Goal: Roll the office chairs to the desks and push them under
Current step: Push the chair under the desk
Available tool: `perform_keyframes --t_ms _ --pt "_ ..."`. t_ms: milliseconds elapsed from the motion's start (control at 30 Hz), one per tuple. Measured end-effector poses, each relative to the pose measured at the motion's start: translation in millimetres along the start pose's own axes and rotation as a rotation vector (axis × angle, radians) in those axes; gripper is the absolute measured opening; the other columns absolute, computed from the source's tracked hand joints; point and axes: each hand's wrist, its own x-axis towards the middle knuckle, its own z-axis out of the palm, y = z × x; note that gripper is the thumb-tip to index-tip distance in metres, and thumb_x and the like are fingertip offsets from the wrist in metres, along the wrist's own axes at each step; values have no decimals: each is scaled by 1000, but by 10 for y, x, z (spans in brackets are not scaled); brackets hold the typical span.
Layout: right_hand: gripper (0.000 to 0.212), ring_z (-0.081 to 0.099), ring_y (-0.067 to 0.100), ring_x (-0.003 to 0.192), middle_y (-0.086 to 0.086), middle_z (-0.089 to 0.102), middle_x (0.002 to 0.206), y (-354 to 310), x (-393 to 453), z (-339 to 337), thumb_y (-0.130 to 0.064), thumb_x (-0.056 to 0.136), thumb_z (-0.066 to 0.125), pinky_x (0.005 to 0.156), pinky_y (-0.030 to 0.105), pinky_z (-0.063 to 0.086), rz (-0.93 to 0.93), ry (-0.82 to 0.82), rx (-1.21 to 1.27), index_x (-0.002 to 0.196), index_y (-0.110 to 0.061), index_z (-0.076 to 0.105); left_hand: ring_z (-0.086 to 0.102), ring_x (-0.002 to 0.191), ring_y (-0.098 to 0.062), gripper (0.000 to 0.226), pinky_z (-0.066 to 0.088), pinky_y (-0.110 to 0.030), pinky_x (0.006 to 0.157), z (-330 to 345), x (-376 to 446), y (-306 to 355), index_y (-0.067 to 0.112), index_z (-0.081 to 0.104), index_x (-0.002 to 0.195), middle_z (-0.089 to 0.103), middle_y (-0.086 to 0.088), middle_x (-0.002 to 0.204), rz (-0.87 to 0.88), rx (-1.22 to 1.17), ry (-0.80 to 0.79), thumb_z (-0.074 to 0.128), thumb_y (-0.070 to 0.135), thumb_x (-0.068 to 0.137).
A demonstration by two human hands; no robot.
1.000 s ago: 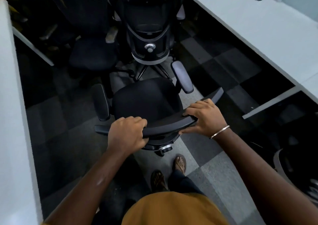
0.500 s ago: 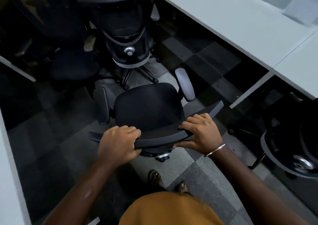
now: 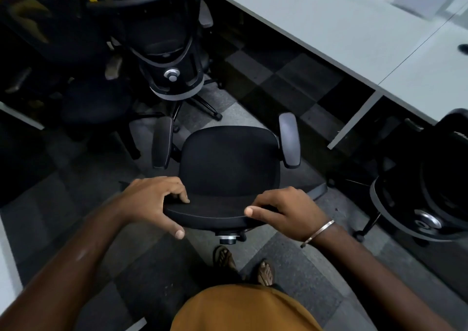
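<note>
Head view. The office chair (image 3: 228, 168) stands at the centre of the frame on the chequered carpet floor (image 3: 253, 82), its seat facing the upper edge and its backrest top rail (image 3: 215, 212) nearest the viewer. The left hand (image 3: 152, 201) grips the left end of this rail, fingers curled over the top and thumb hanging down behind; the right hand (image 3: 286, 211) grips the right end likewise, thumb lying along the rail's near side. A bracelet (image 3: 317, 233) circles the right wrist. Both forearms run in from the lower corners and converge on the rail. A grip at both ends probably serves to steer the chair on its castors as well as to push it.

The white desk (image 3: 329, 26) runs diagonally across the upper right; the dark opening beneath it, right of the chair, is the likely destination. The chair is well apart from the desk edge. A second chair (image 3: 172, 52) stands at upper centre, back towards the viewer, and a third chair (image 3: 430, 191) sits at the right edge by the desk.
</note>
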Motion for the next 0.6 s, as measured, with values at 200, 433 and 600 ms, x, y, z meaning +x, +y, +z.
perform_keyframes --t_ms 200,433,600 --pt "28 63 1 80 -16 69 81 155 9 -269 -53 103 51 76 30 50 61 -298 67 88 -39 71 65 88 6 59 52 -34 77 129 168 221 45 73 89 70 29 96 -163 -151 307 50 95 70" --pt "36 75 16 102 -1 73 115 441 108 -478 -34 102 64 89 36 61 251 -469 636 138 -28 61 61 84 9 60 50 -35 78 202 405 301 44 70 94 69 28 84 -362 -78 311 45 95 75" --pt "38 66 11 116 -11 72 119 1407 483 -503 -48 94 71 101 30 51 415 -154 398 130 -36 66 62 83 6 51 54 -37 77 214 464 272 42 69 93 68 26 83 -428 -48 390 51 89 81"
